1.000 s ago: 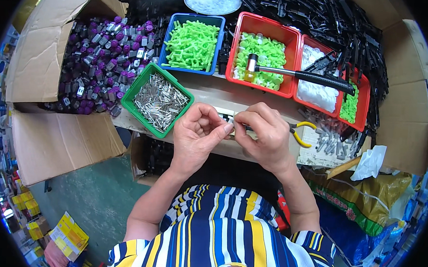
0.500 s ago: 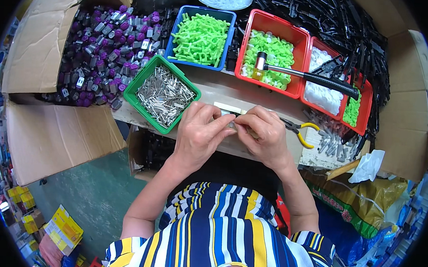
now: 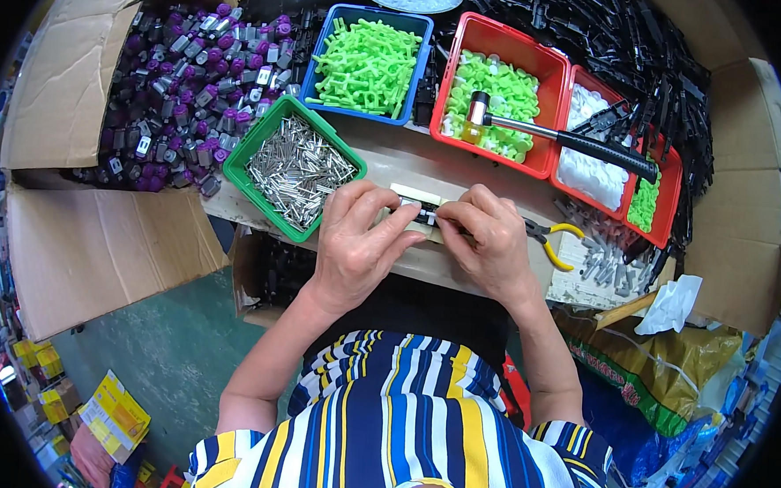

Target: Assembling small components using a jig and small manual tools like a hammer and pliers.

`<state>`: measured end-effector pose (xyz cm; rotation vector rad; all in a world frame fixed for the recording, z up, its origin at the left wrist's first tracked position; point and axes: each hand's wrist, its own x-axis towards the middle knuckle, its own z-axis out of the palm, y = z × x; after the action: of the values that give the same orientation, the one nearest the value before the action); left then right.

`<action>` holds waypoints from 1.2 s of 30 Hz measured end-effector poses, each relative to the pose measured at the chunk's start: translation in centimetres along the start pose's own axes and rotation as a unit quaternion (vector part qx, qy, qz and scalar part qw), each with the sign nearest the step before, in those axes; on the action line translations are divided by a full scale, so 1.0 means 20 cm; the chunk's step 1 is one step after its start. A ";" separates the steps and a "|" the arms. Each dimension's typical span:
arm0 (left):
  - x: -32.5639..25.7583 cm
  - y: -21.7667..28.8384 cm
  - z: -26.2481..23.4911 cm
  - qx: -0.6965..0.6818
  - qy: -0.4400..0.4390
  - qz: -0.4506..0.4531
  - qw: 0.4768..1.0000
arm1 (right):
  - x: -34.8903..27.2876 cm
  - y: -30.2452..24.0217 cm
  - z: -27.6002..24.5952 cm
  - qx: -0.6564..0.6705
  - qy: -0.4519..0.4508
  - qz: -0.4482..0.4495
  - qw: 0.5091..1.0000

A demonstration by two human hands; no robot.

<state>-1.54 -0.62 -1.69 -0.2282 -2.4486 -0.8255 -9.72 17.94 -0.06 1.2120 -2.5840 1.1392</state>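
Note:
A small black part with light pieces on it lies in a cream-coloured block at the bench's front edge. My left hand has its thumb and fingers closed at the part's left end. From the other side, the closed fingers of my right hand grip its right end. Fingertips hide both ends. Beside my left hand stands a green bin of silver metal pins. Pliers with yellow handles lie just right of my right hand.
Behind are a blue bin of green parts and red bins of green and white pieces. A hammer lies across them. Purple-and-grey parts fill a carton at left. Black parts pile up at right.
My hands have drawn slightly apart, uncovering the black part in the block. A small piece earlier pinched between the fingertips is no longer seen held up there.

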 end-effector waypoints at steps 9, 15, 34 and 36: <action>-0.06 0.02 0.05 0.036 0.007 0.062 0.997 | 0.01 0.01 0.00 -0.032 -0.009 -0.014 0.999; -0.07 0.01 0.07 0.065 -0.004 0.075 0.995 | 0.02 -0.01 0.01 -0.059 -0.021 -0.028 0.998; -0.05 0.03 0.07 0.049 -0.030 0.060 0.997 | 0.04 0.00 0.00 0.025 -0.042 0.049 0.998; -0.05 0.03 0.07 0.042 -0.027 0.060 0.997 | 0.03 0.01 0.00 0.044 -0.050 0.062 0.996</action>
<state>-1.13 0.77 -2.89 -0.3677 -2.4866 -0.6704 -10.22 17.69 0.10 1.1700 -2.7444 1.2587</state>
